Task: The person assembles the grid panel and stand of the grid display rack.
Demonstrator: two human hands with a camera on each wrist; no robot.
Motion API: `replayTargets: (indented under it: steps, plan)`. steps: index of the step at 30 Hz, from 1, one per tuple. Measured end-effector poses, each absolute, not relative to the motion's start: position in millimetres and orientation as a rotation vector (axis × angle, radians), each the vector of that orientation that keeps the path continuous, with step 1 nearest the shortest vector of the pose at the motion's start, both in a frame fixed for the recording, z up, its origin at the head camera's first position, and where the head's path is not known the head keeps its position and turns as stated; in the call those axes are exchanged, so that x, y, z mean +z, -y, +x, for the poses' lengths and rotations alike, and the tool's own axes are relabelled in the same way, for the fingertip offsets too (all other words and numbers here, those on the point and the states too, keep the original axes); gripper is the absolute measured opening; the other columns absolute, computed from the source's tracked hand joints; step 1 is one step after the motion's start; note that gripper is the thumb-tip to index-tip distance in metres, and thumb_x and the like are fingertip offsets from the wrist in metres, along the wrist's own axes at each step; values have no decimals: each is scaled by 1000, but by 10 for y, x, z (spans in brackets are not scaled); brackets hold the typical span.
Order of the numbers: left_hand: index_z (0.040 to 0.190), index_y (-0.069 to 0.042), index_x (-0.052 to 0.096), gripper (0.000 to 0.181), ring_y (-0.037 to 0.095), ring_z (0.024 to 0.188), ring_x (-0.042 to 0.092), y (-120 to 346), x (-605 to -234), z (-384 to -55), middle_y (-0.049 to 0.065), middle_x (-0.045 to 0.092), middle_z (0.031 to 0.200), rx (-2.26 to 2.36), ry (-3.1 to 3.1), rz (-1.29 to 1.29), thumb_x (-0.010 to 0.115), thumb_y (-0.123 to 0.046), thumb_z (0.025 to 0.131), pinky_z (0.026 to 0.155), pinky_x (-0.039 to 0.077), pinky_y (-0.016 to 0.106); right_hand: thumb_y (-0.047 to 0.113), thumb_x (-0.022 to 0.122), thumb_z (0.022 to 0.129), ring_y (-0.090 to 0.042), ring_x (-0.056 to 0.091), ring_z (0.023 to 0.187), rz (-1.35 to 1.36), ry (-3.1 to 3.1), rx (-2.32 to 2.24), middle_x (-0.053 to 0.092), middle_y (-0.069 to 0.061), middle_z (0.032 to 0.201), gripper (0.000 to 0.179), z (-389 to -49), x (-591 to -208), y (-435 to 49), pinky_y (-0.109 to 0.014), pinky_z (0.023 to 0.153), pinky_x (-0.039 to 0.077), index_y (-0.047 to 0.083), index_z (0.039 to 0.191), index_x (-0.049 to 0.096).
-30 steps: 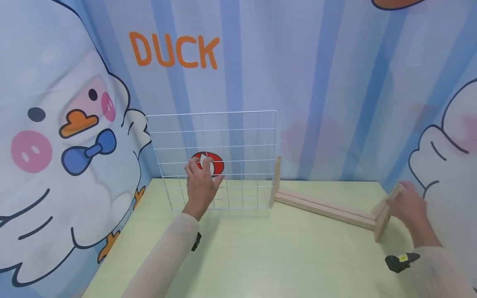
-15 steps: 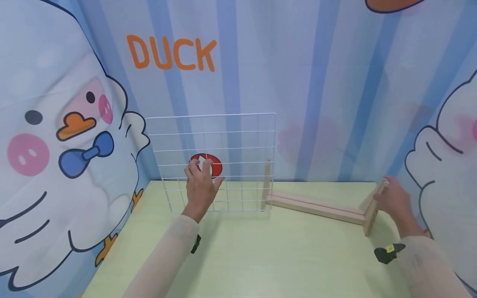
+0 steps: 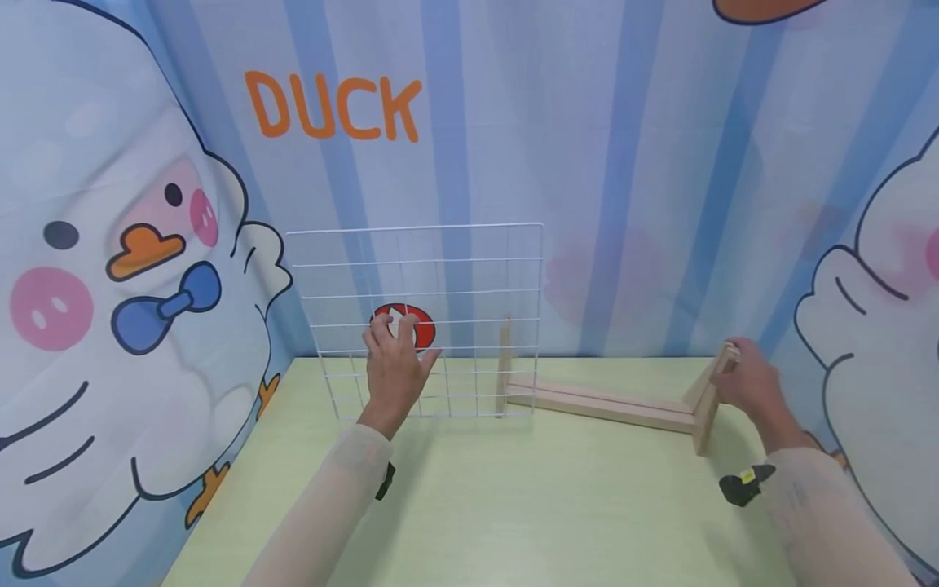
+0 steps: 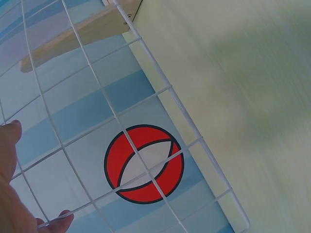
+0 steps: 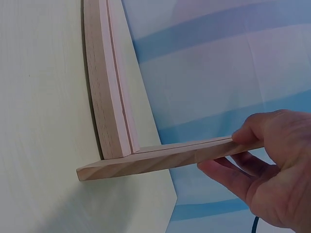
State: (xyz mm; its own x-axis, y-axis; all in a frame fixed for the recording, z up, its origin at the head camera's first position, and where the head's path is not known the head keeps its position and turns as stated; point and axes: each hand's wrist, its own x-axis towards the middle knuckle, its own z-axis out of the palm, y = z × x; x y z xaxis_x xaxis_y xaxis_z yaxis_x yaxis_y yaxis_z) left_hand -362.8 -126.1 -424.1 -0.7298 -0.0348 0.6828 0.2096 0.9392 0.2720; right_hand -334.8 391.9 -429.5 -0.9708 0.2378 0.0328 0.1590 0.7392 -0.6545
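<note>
A white wire grid panel point(image 3: 414, 227) stands upright on the table, and my left hand point(image 3: 397, 371) grips its wires near the middle. The left wrist view shows the thumb on one side and a fingertip hooked at a wire point(image 4: 68, 153). To the right is a wooden stand point(image 3: 601, 405), a long grooved bar with an upright post at each end. My right hand point(image 3: 757, 385) pinches the top of the right post point(image 5: 146, 162) between thumb and fingers. The left post point(image 3: 504, 367) shows through the grid, behind its right edge.
The pale green table point(image 3: 528, 505) carries both things. Behind it hangs a blue striped curtain point(image 3: 557, 163) with printed ducks, DUCK lettering and a red-and-white ball print point(image 4: 146, 165). A dark wrist camera point(image 3: 747, 486) sits at the right sleeve.
My right hand has moved the wooden stand leftward, so its left post has passed from beside the grid's right edge to behind it. The left hand and grid have stayed nearly still.
</note>
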Motion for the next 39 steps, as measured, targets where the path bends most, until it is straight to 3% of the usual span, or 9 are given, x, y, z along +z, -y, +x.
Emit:
replayTargets:
  steps: [4, 11, 17, 24, 34, 39]
  plan:
    - [128, -12, 47, 61, 42, 121, 47, 1261, -4245, -3624, 24, 45, 137, -430, 2356, -128, 83, -35, 85, 77, 63, 46, 7, 55, 94, -60, 51, 122, -263, 2830, 1115, 38, -46, 142, 73, -3369, -4294, -3877, -45, 74, 63, -9, 154, 18]
    - [126, -13, 47, 63, 42, 112, 50, 1268, -4258, -3640, 26, 49, 132, -407, 2311, -156, 87, -34, 82, 66, 62, 43, 8, 49, 98, -61, 47, 128, -158, 2825, 1261, 36, -45, 144, 70, -3436, -4315, -3775, -49, 81, 63, -6, 157, 14]
    - [127, -13, 47, 63, 42, 116, 49, 1260, -4234, -3641, 26, 48, 135, -438, 2314, -159, 86, -33, 82, 71, 63, 45, 9, 50, 98, -59, 50, 127, -154, 2827, 1272, 38, -44, 144, 72, -3505, -4320, -3680, -46, 80, 63, -2, 159, 13]
    - [124, -14, 47, 63, 42, 116, 48, 1244, -4230, -3660, 25, 47, 135, -463, 2303, -162, 88, -29, 80, 68, 63, 45, 7, 49, 99, -59, 44, 134, -156, 2813, 1393, 33, -44, 149, 72, -3562, -4310, -3555, -50, 87, 61, 1, 160, 12]
    - [125, -15, 48, 62, 42, 114, 49, 1211, -4219, -3659, 26, 50, 132, -459, 2272, -181, 88, -30, 80, 67, 63, 45, 4, 52, 100, -58, 45, 135, -79, 2797, 1557, 36, -43, 147, 76, -3647, -4321, -3399, -53, 93, 58, 5, 162, 9]
    - [127, -14, 48, 64, 43, 118, 48, 1190, -4177, -3641, 27, 50, 134, -461, 2290, -173, 88, -31, 80, 72, 63, 47, 3, 53, 100, -57, 46, 134, -76, 2789, 1577, 37, -42, 147, 76, -3672, -4315, -3343, -52, 94, 58, 6, 162, 10]
